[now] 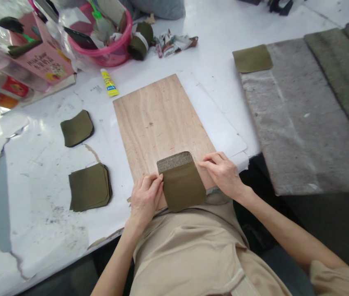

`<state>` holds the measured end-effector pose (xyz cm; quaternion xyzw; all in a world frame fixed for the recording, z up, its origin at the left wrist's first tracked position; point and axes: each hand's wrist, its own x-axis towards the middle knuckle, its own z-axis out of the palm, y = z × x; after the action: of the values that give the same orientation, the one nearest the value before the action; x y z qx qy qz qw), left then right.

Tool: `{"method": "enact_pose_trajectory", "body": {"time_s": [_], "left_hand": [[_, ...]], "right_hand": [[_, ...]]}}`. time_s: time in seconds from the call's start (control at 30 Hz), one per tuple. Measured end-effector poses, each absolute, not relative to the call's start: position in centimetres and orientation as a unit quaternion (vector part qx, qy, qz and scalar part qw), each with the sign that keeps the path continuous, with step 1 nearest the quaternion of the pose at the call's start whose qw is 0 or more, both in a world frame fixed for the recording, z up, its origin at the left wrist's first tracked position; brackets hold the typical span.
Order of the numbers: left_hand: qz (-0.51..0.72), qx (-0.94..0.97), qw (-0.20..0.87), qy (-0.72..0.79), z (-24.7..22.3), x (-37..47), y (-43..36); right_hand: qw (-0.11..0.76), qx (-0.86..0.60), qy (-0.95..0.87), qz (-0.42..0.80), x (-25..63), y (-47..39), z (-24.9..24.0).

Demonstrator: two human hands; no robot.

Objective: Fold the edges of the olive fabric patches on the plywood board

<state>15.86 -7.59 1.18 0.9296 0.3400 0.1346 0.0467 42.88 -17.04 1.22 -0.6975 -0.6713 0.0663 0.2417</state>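
Two olive leather-like pieces lie one over the other at the near edge of a wooden board (162,119). The upper olive piece (183,187) is smooth, and a grey, rough strip of the lower piece (176,161) shows beyond its far edge. My left hand (146,195) grips the left edge of the upper piece between thumb and fingers. On the other side, my right hand (223,174) has its fingertips pinched together close to the pieces' right edge. Whether anything is between those fingertips is too small to tell.
Left of the board lie a small stack of olive pieces (76,128) and a thicker stack (88,187). A yellow glue tube (109,83) lies behind. Further back stands a pink basket (109,55). At right, a grey board (310,119) carries a single olive piece (252,58).
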Motion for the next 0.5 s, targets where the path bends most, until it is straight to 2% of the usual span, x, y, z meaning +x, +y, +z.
{"method": "enact_pose_trajectory", "body": {"time_s": [0.17, 0.5], "left_hand": [[0.199, 0.9, 0.116, 0.371, 1.0, 15.2, -7.3], [0.185, 0.906, 0.119, 0.361, 1.1, 16.2, -7.5]], "right_hand": [[0.25, -0.697, -0.666, 0.093, 42.3, -16.0, 2.2], [0.122, -0.658, -0.734, 0.119, 40.7, -12.7, 3.1]]}}
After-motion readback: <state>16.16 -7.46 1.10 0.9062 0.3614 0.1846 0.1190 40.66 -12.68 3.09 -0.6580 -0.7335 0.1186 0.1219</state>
